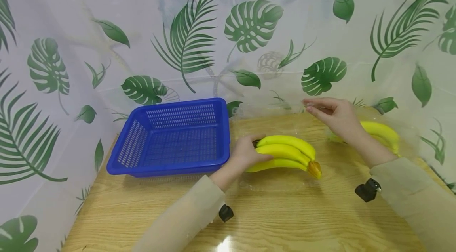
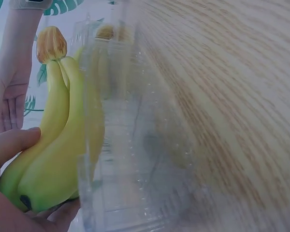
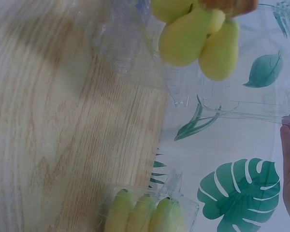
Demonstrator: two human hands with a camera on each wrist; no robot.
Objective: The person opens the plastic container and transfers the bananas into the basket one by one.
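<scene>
On the wooden table (image 1: 270,220), I am watching my left hand (image 1: 246,153) curling round the tip end of a banana bunch (image 1: 285,153), thumb on top and fingers underneath, as the left wrist view also shows. That bunch is sitting in the shallow bottom half of a clear plastic clamshell box (image 1: 278,182), just right of the blue basket (image 1: 171,137), which is holding nothing I can see. My right hand (image 1: 335,117) is hovering further right with fingers fairly straight and together; it seems to be holding up the transparent lid (image 1: 270,105) by its edge, though the plastic is so clear that I cannot tell for sure whether the fingertips are pinching it or only touching it. Behind that wrist, a second banana bunch (image 1: 382,133) is lying inside its own clear packaging, near the leaf-print curtain (image 1: 249,26).

Judging by this layout, I am reckoning the work is at an early stage: the first box is standing open and the fruit is gripped but not lifted out, nothing is in the basket yet, and the second bunch is waiting untouched.
</scene>
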